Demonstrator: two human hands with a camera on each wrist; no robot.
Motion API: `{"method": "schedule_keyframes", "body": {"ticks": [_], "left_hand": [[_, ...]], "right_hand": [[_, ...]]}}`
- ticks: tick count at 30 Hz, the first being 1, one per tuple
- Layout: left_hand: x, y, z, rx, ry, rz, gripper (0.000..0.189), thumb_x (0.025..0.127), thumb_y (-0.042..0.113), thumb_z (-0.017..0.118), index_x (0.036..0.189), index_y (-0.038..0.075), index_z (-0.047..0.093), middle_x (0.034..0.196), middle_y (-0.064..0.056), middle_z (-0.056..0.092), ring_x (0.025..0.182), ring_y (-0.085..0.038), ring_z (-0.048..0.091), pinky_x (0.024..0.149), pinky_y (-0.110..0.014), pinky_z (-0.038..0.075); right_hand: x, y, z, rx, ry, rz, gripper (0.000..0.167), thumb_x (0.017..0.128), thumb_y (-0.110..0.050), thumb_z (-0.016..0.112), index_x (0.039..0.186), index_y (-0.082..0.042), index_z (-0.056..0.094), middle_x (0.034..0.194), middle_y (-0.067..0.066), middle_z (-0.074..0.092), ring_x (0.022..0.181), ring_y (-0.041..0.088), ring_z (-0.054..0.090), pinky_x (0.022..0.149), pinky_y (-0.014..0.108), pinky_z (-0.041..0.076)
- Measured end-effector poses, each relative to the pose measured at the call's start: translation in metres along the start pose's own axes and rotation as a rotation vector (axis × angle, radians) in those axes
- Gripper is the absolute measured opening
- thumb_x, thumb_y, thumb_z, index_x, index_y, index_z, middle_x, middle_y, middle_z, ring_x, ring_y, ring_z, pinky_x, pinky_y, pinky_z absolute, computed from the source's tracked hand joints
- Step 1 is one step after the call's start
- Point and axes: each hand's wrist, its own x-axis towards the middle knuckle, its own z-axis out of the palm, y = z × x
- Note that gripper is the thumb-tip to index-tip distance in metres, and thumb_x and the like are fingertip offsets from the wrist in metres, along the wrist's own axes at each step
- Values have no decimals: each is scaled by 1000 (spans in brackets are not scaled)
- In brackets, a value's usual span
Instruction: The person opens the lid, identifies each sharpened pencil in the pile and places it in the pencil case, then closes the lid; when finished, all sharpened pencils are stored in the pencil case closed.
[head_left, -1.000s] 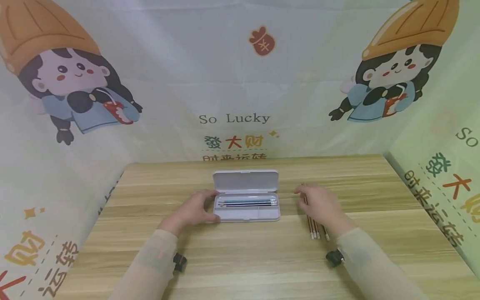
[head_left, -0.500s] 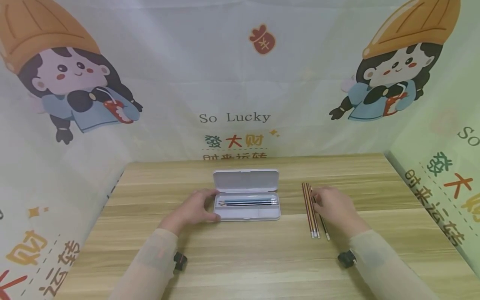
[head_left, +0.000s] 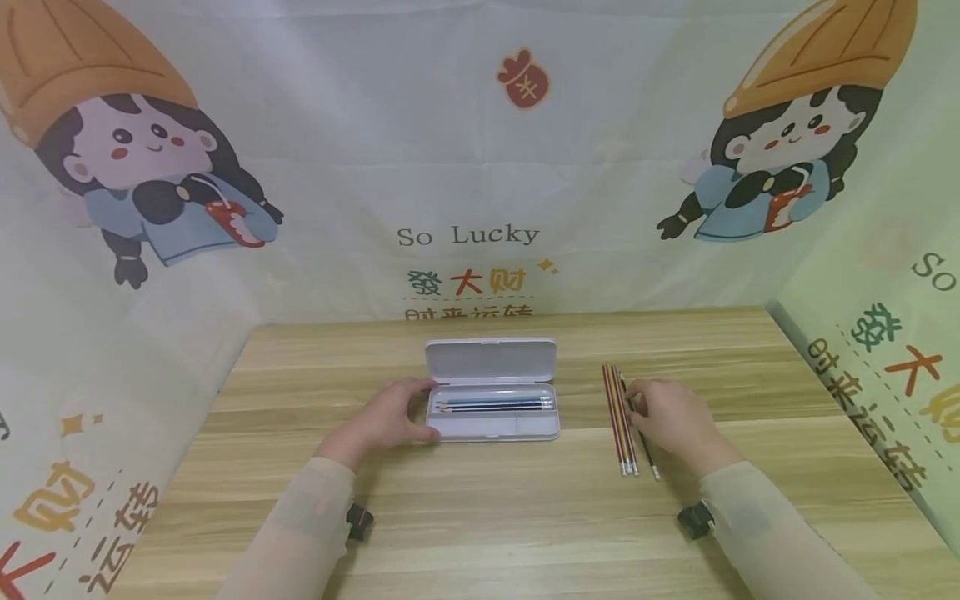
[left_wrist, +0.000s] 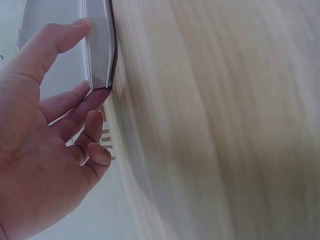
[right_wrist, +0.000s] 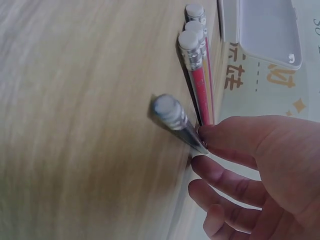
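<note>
A white pencil case [head_left: 471, 428] lies with its lid [head_left: 491, 363] raised; pencils [head_left: 495, 407] in blue and dark tones rest in its long rear compartment. My left hand [head_left: 384, 414] holds the case's left end, thumb at the front corner and fingers at the back, as the left wrist view shows on the case end [left_wrist: 98, 45]. To the right, my right hand [head_left: 675, 418] pinches a dark pencil [right_wrist: 175, 120] between thumb and fingers; its eraser end points toward me. Just left of it lie 3 striped pencils [head_left: 618, 425] side by side, white erasers nearest me.
The wood-grain table [head_left: 480, 525] ends at a printed cloth backdrop [head_left: 480, 167] behind and at both sides. The front tray of the case has a small divider [head_left: 517, 426]. A black wrist camera [head_left: 696, 520] sits under the right sleeve.
My right hand has moved right, off the striped pencils and onto the dark pencil, uncovering the striped ones. My left hand stays at the case.
</note>
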Motion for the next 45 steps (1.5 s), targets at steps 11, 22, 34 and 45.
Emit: {"method": "schedule_keyframes", "body": {"ticks": [11, 22, 34, 45], "left_hand": [[0, 0, 0, -4, 5, 2, 85, 76, 26, 91, 148, 3, 53, 152, -19, 54, 143, -41, 46, 123, -55, 35], [-1, 1, -1, 3, 2, -4, 85, 76, 26, 91, 149, 3, 52, 152, -19, 55, 142, -40, 47, 123, -55, 35], [-1, 0, -1, 7, 9, 8, 84, 76, 25, 91, 147, 2, 53, 150, -20, 56, 141, -41, 48, 123, -55, 36], [-2, 3, -2, 11, 3, 2, 84, 76, 25, 91, 147, 3, 53, 152, -19, 55, 142, -40, 47, 123, -54, 36]], "right_hand": [[1, 2, 1, 54, -6, 38, 31, 89, -11, 75, 117, -1, 70, 86, 5, 73, 74, 18, 65, 66, 40, 57], [-1, 4, -1, 30, 0, 65, 34, 87, -14, 76, 118, -2, 69, 90, 7, 74, 76, 21, 67, 64, 39, 58], [-3, 4, -6, 37, 1, 84, 36, 88, -14, 75, 122, -3, 68, 88, 5, 74, 65, 15, 61, 51, 28, 49], [-2, -8, -10, -17, 79, 5, 36, 88, -18, 76, 123, -11, 71, 86, 1, 73, 59, 10, 55, 45, 26, 43]]}}
